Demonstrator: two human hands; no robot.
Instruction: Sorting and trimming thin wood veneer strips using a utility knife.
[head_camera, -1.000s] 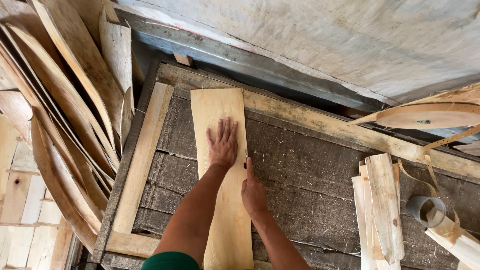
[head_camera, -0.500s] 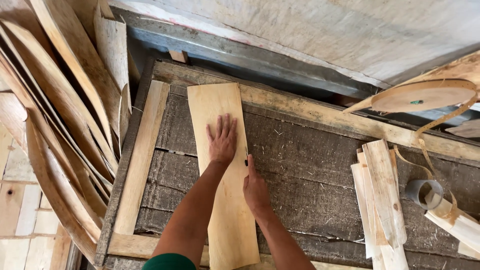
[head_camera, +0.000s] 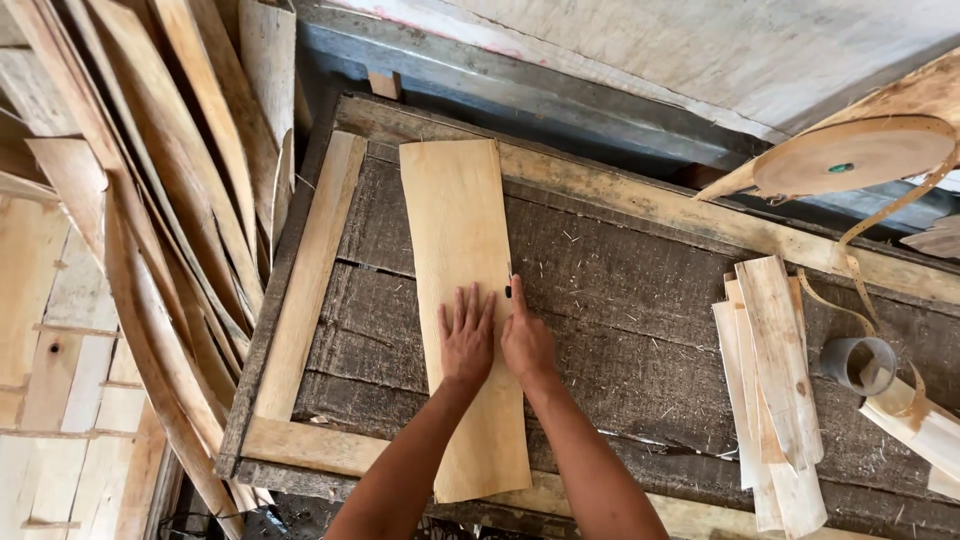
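The veneer sheet (head_camera: 462, 300) lay flat and lengthwise on the dark workbench (head_camera: 640, 330), reaching from the far rail nearly to the near edge. The left hand (head_camera: 467, 335) pressed on it palm down, fingers spread. The right hand (head_camera: 526, 338) sat on the sheet's right edge, fingers together, seemingly holding a small dark tool (head_camera: 509, 290), though the grip could not be made out.

Such thin wood would likely split along the grain, or slide if the palm lifted; a slip at the edge could nick the left fingers just beside it.

Left of the hands, a pale wooden strip (head_camera: 310, 275) bounded the bench. To the right lay open board, then a stack of offcuts (head_camera: 775, 370). Leaning curved sheets (head_camera: 150, 200) crowded the far left.
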